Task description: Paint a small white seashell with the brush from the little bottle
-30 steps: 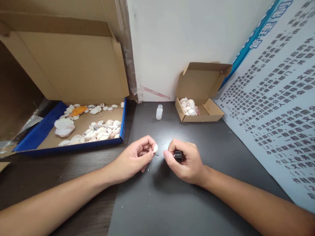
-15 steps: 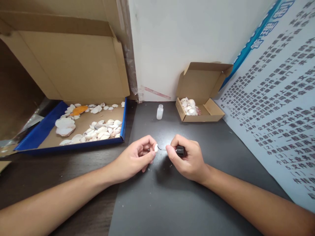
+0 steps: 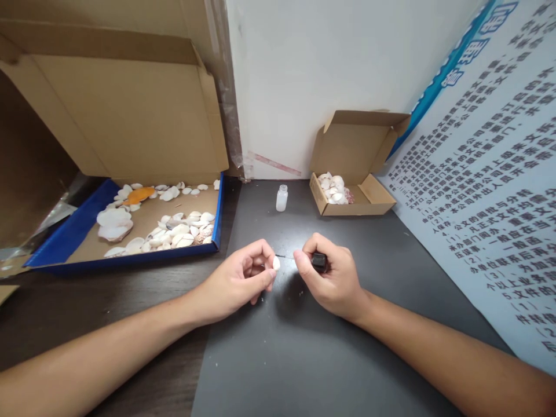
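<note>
A small white seashell [image 3: 277, 263] is pinched between the thumb and fingertips of my left hand [image 3: 247, 272]. My right hand [image 3: 329, 275] is closed around a black-capped brush [image 3: 319, 262]. Its thin dark tip points left, by the shell's upper edge; whether it touches the shell I cannot tell. Beyond both hands a small uncapped bottle [image 3: 282, 199] stands upright, with whitish liquid inside.
To the left, an open blue-edged box [image 3: 219, 214] holds many white shells and an orange one [image 3: 139, 195]. A smaller open cardboard box [image 3: 367, 207] with shells stands back right. Beside it leans a printed poster [image 3: 490, 191]. Tiny white crumbs dot the dark tabletop [image 3: 278, 370].
My right hand has tilted and risen slightly, bringing the brush tip up to the shell's top edge. The left hand keeps its pinch on the shell, almost unmoved.
</note>
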The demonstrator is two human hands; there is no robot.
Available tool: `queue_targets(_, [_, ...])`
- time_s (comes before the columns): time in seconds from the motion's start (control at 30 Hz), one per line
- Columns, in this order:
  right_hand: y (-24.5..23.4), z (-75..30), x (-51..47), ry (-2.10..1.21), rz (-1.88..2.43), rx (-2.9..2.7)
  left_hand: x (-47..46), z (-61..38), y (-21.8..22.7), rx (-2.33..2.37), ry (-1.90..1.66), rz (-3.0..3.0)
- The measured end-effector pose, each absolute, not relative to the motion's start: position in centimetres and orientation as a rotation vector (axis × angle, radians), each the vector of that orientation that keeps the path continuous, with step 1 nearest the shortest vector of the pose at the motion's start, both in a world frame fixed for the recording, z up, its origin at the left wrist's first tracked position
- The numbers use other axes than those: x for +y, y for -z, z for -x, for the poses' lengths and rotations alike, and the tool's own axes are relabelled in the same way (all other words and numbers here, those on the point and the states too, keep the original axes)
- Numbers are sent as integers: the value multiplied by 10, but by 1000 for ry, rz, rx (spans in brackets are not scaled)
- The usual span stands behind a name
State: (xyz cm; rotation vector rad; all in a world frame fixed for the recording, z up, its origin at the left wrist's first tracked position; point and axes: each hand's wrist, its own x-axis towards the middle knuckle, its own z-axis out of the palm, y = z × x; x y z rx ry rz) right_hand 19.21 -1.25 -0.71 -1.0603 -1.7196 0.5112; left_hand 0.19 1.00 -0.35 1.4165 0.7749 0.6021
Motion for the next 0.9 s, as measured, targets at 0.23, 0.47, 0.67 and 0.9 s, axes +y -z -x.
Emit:
queue_targets(0.23, [8, -195, -15, -569, 980, -1793, 10, -1, 5, 764, -613, -1419])
queue_targets(0.47, [6, -192, -14, -560, 1050, -1681, 10, -2, 2, 784, -705, -1445])
queue_targets(0.67, [6, -194, -14, -564, 1017, -1735, 10, -3, 3, 797, -761, -1451])
queue_targets(0.9, [8, -193, -14, -595, 1000, -1687, 10, -3, 5, 797, -772, -1460])
